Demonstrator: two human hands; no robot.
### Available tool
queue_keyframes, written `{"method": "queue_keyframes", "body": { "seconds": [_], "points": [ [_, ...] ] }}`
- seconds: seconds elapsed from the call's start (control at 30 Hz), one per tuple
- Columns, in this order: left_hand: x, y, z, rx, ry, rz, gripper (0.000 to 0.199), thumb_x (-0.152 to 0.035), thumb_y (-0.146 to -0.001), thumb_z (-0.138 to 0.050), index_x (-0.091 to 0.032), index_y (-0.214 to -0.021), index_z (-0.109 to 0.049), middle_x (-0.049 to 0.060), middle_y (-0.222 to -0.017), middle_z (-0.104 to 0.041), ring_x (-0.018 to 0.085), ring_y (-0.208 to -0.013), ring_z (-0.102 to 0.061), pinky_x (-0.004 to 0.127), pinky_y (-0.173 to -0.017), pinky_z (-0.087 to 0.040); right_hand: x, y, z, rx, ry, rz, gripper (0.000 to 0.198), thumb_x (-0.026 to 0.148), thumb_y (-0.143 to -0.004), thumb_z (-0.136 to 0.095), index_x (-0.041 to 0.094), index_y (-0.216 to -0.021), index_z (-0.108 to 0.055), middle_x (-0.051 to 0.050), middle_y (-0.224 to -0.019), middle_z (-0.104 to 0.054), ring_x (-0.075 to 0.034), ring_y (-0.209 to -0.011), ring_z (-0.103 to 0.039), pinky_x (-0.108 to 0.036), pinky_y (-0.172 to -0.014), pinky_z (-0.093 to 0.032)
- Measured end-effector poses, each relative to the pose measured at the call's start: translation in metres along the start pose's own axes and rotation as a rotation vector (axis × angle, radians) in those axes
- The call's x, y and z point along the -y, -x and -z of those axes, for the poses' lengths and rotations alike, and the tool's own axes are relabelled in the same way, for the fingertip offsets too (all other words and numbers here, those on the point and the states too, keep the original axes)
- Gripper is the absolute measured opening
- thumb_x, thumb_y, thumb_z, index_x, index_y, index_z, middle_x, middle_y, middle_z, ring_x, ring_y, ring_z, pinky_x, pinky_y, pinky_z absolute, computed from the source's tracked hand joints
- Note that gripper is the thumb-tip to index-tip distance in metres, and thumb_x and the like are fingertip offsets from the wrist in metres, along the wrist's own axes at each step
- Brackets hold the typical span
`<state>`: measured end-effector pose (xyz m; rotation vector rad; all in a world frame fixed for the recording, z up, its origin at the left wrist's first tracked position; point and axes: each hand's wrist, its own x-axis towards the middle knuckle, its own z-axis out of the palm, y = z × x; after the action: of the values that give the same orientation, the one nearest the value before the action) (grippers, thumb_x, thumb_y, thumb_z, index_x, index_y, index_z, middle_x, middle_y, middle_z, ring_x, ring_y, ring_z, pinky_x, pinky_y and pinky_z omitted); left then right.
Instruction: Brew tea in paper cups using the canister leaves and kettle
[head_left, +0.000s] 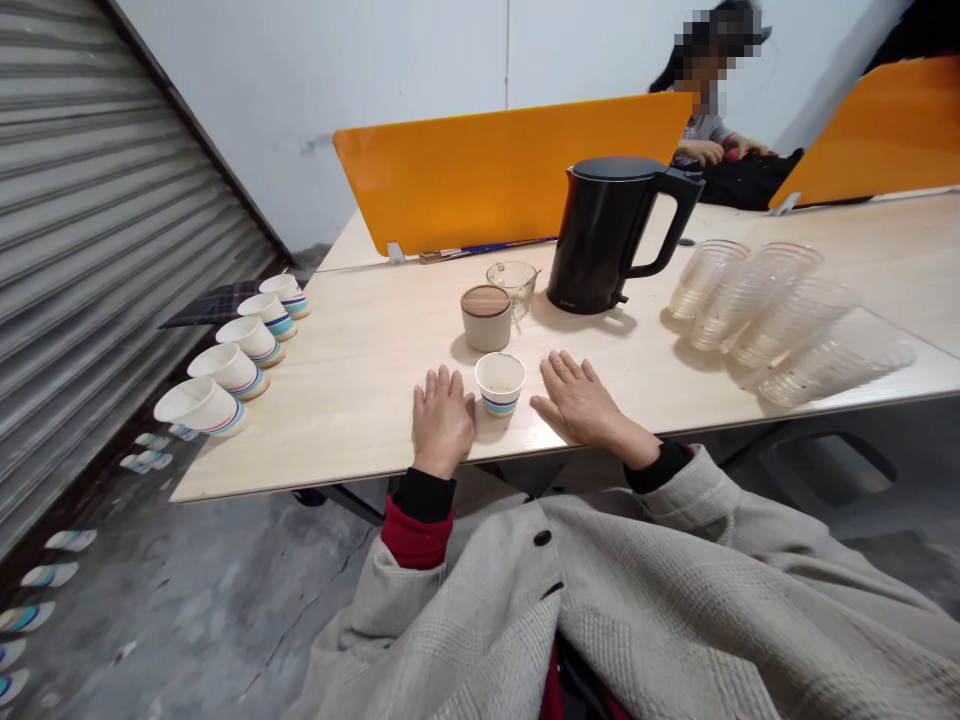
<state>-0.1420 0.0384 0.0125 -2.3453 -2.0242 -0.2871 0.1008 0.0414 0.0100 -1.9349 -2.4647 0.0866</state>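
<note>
My left hand (443,422) lies flat, palm down, on the pale wooden table (360,400), with nothing in it. On the other side of a paper cup (501,384), my right hand (581,400) also rests flat with its fingers stretched out. The white cup has blue and purple bands and stands upright between my hands, with something small and dark inside. Just behind it sits a beige canister (486,325) with a brown wooden lid. A clear glass cup (517,288) is partly hidden behind the canister.
A black electric kettle (600,240) stands behind my right hand. Several stacked clear plastic cups (780,310) line the right side; several paper cups (225,370) line the left edge. An orange divider (480,180) crosses the back. Beyond it sits another person (705,130).
</note>
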Motion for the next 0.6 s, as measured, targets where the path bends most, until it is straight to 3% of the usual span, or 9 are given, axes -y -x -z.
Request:
{"method": "queue_keyframes", "body": {
  "seconds": [0.6],
  "points": [
    [-0.0008, 0.0001, 0.0009, 0.011, 0.008, 0.003, 0.057, -0.032, -0.112, -0.036, -0.007, -0.161, -0.051, 0.021, -0.175, -0.042, 0.041, -0.165, -0.037, 0.062, -0.133, -0.034, -0.0002, 0.0017, 0.0005, -0.015, 0.007, 0.005, 0.08, 0.054, -0.111, -0.032, 0.001, -0.171, -0.034, -0.025, -0.18, -0.025, -0.039, -0.17, -0.022, -0.062, -0.135, -0.023]
  ]
}}
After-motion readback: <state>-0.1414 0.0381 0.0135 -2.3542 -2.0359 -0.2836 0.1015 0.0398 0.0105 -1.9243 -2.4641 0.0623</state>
